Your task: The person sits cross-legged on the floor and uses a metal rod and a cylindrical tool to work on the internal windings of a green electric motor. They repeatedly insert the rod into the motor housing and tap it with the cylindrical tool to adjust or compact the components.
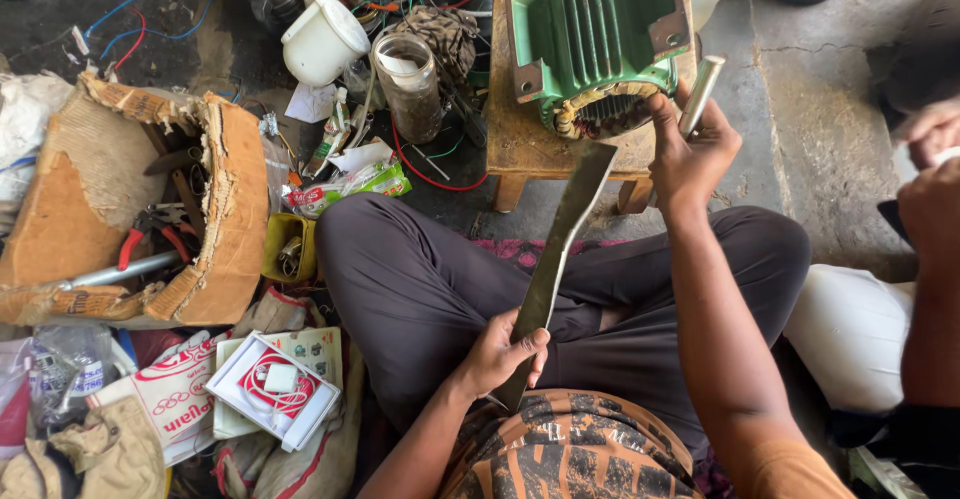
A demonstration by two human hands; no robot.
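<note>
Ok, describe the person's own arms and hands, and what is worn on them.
Both forearms are bare, with no gloves, watch or rings that show. The left hand and right hand are uncovered. An orange-brown short sleeve shows at the right upper arm, beside a brown and black patterned garment.

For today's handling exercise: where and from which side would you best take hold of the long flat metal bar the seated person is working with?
Take the flat metal bar at its lower end, where the left hand already wraps it above the lap. It leans up toward the green motor housing on the wooden stool, so come from the left, closing across its narrow width. The right hand holds a metal rod.
</note>
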